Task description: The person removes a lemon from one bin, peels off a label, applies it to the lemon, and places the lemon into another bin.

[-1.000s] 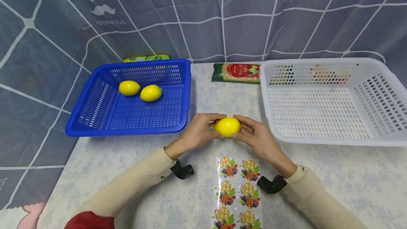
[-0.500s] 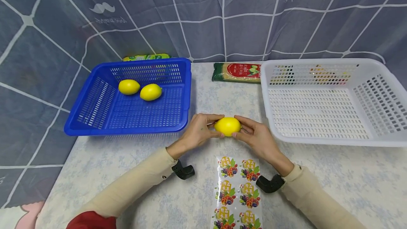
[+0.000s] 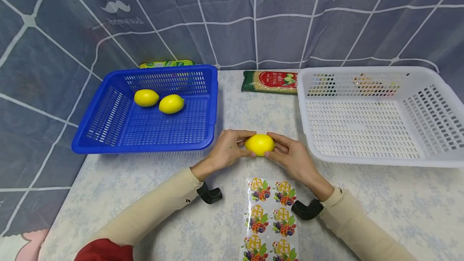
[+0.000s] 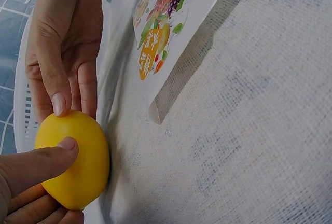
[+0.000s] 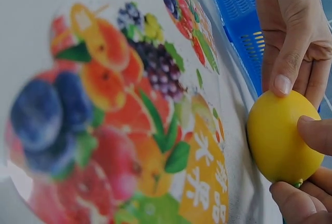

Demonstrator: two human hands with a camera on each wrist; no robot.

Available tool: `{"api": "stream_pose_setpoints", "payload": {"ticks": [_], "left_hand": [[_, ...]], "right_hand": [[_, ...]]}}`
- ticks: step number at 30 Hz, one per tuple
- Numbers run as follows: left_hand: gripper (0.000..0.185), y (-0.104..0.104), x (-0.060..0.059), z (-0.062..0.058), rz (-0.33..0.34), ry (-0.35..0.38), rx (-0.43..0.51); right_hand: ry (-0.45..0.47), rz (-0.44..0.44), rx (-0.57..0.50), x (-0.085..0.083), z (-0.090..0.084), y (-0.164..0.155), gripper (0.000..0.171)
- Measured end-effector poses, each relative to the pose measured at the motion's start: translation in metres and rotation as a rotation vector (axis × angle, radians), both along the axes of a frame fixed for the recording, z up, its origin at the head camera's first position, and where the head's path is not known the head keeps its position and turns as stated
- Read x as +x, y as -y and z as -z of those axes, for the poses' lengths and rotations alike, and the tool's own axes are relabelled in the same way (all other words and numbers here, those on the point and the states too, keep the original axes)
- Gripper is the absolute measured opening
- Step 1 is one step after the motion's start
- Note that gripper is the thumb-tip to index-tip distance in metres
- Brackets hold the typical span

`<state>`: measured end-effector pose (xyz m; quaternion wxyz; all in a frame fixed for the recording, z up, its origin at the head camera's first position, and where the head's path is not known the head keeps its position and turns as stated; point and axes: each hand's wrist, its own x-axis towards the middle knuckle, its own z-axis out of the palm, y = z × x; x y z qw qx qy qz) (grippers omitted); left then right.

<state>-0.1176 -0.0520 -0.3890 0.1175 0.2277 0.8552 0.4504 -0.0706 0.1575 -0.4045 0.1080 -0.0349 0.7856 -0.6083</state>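
Note:
A yellow lemon (image 3: 259, 145) is held between both hands at the middle of the table. My left hand (image 3: 226, 150) grips its left end, thumb on the near side and fingers behind. From the other side my right hand (image 3: 293, 154) grips the right end in the same way. In the left wrist view the lemon (image 4: 85, 167) sits close against the tablecloth, a thumb pressing its face. The right wrist view shows the lemon's (image 5: 282, 136) small green stem tip beside the fingers. Just in front of the hands lies a sheet of fruit stickers (image 3: 272, 220).
A blue basket (image 3: 145, 148) with two lemons (image 3: 171, 104) stands at the left. On the right is a white basket (image 3: 369, 159). Between them at the back lies a red and green packet (image 3: 270, 81); a yellow-green packet (image 3: 166, 64) shows behind the blue basket. A tiled-pattern curtain (image 3: 232, 19) hangs behind.
Both hands keep their hold on the lemon, almost still. The view shifts very slightly, and the blue basket appears a little further left and up.

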Motion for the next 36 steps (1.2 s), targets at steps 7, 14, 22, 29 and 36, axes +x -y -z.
{"api": "stream_pose_setpoints", "payload": {"ticks": [7,14,22,29,36], "left_hand": [[0.054,-0.001,0.0,0.0,0.008,0.009,0.011],[0.059,0.002,0.001,-0.001,0.019,-0.022,-0.05],[0.063,0.004,0.002,-0.003,0.032,-0.04,-0.083],[0.064,0.008,0.007,-0.007,0.04,-0.068,-0.101],[0.064,0.012,0.014,-0.01,0.043,-0.127,-0.121]], "right_hand": [[0.004,-0.003,0.009,0.0,-0.001,0.0,0.058],[-0.015,-0.011,0.027,0.0,-0.004,0.001,0.063],[-0.089,0.006,0.268,0.034,-0.017,-0.003,0.068],[-0.049,0.016,0.386,0.073,-0.023,-0.026,0.058],[-0.123,-0.05,0.547,0.089,-0.02,-0.04,0.053]]}}
